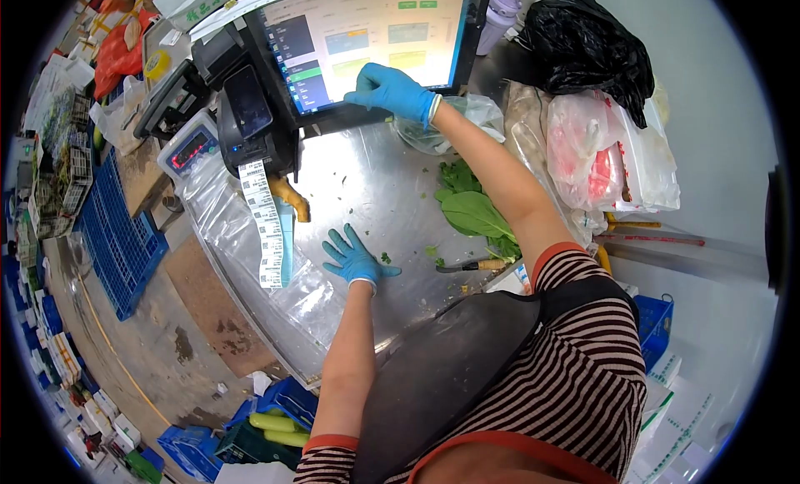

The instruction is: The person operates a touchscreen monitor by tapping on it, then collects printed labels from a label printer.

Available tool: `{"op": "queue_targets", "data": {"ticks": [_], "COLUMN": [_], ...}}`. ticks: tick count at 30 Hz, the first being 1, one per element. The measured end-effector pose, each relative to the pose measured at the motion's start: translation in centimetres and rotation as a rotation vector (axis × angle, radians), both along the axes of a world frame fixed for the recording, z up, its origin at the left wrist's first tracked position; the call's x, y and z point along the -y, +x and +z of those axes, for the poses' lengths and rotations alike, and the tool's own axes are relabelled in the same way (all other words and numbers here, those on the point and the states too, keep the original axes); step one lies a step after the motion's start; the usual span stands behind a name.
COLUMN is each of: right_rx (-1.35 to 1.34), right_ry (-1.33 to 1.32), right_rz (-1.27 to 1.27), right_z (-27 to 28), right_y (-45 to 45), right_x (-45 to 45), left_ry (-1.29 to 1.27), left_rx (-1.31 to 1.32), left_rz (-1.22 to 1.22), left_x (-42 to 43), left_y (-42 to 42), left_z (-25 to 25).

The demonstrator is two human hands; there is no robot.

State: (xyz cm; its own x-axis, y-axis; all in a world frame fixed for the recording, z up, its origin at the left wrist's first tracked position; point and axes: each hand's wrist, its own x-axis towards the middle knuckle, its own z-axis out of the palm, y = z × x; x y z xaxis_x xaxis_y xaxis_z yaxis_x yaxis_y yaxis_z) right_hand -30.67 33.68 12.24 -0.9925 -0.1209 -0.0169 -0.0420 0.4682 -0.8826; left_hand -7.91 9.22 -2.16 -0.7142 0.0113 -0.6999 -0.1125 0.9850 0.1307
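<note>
My left hand (358,257), in a blue glove, lies on the steel table (346,171) with its fingers spread and nothing in them. My right hand (396,92), also gloved in blue, is at the lower part of the lit monitor screen (367,34). Its fingers are curled together, with nothing visible in them; whether it touches the screen I cannot tell. Left of my left hand, a strip of printed labels (265,221) hangs from a black label printer (247,105). Leafy greens (471,209) and a knife (471,266) lie beside my right forearm.
A yellow-brown root-like piece (292,198) lies beside the labels. Clear plastic bags cover the scale (190,146) side. A black plastic bag (587,50) and white bags (583,150) pile up at the right. Blue crates (190,452) stand below the table, near green gourds (279,426).
</note>
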Motion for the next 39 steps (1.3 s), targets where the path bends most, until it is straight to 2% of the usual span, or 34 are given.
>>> {"op": "queue_targets", "data": {"ticks": [11, 23, 29, 39], "right_rx": [0.014, -0.009, -0.063, -0.103], "right_ry": [-0.053, -0.010, 0.109, 0.079], "right_rz": [0.007, 0.008, -0.032, -0.055], "right_z": [0.7, -0.1, 0.2, 0.1], "right_y": [-1.0, -1.1, -2.2, -5.1], "right_x": [-0.5, -1.0, -1.6, -3.2], "left_ry": [-0.028, -0.036, -0.041, -0.043], "left_rx": [0.009, 0.003, 0.006, 0.027], "left_rz": [-0.013, -0.008, -0.012, -0.013], "left_x": [-0.1, -0.2, -0.2, -0.3], "left_y": [0.0, 0.0, 0.0, -0.2], "left_z": [0.0, 0.2, 0.2, 0.8]}}
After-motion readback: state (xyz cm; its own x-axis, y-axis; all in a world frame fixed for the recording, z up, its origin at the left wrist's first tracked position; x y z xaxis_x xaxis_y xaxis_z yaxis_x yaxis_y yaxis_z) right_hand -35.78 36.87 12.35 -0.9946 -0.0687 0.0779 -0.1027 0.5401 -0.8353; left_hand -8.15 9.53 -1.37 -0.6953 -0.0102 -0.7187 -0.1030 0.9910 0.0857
